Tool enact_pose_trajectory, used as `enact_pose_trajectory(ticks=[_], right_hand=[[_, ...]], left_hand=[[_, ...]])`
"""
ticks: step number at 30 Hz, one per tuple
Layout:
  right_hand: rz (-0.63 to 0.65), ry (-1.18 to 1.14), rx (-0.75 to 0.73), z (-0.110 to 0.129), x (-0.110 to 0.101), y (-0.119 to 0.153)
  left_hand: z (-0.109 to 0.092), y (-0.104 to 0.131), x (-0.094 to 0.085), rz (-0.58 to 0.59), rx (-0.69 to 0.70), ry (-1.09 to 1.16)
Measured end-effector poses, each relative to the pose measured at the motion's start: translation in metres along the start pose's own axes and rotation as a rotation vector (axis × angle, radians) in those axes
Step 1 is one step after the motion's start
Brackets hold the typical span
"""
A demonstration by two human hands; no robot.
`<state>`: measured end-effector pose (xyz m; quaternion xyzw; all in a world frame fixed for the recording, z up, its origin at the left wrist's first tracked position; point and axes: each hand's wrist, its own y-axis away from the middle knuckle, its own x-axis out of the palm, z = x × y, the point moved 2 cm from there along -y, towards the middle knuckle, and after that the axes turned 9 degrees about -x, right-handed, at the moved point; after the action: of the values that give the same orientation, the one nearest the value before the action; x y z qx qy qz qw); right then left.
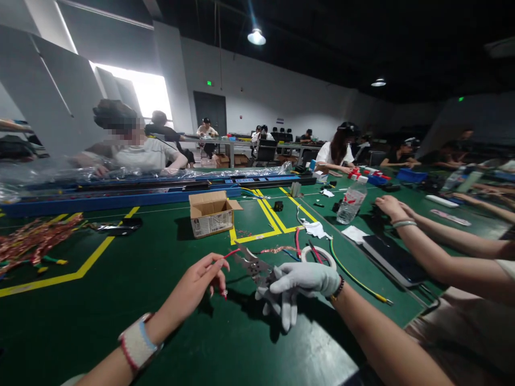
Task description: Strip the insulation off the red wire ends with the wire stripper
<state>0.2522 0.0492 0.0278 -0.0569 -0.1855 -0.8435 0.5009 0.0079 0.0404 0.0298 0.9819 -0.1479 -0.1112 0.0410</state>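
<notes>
In my bare left hand (pixel 205 276), a thin red wire (pixel 232 252) is pinched between thumb and fingers. My right hand (pixel 300 284) wears a white glove and grips metal wire strippers (pixel 254 266), with the jaws pointing up and left toward the wire. The wire's far end meets the jaws; I cannot tell whether they have closed on it. Just beyond the tool lie a strand of bare copper (pixel 277 250) and a roll of white tape (pixel 328 255). A green-yellow cable (pixel 350 276) curves along the table to the right of my glove.
Past my hands stands an open cardboard box (pixel 212 221). Stripped copper wires (pixel 38 238) are heaped at left, before a long blue tray (pixel 120 195). On the right are a water bottle (pixel 352 202), a dark notebook (pixel 394 258) and a co-worker's hands (pixel 392 210).
</notes>
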Motion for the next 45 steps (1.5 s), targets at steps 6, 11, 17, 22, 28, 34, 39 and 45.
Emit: enact_pose_trajectory(ticks=[6,11,17,22,28,34,39,45], right_hand=[[0.023,-0.107,0.017,-0.001,0.004,-0.009],[0.076,-0.191,0.055,-0.014,0.005,-0.003],[-0.09,0.219,-0.075,0.013,0.021,0.022],[-0.671,0.976,-0.394,0.053,0.031,0.013],[-0.951,1.48,-0.613,0.043,0.007,-0.022],[-0.981,1.676,-0.51,0.02,-0.017,-0.017],[-1.004,1.661,-0.616,0.011,-0.032,-0.017],[-1.042,1.671,-0.658,0.007,-0.033,-0.025]], left_hand=[[0.011,-0.003,-0.001,-0.056,0.026,0.051],[0.015,-0.005,-0.003,-0.101,0.035,0.079],[0.02,-0.009,-0.01,-0.14,0.012,0.048],[0.027,-0.012,-0.008,-0.117,0.02,0.025],[0.03,-0.008,-0.006,-0.097,0.034,0.075],[0.029,-0.004,-0.004,-0.113,-0.002,-0.002],[0.026,-0.002,0.001,-0.122,0.022,-0.096],[0.016,0.005,0.005,-0.094,0.094,-0.257]])
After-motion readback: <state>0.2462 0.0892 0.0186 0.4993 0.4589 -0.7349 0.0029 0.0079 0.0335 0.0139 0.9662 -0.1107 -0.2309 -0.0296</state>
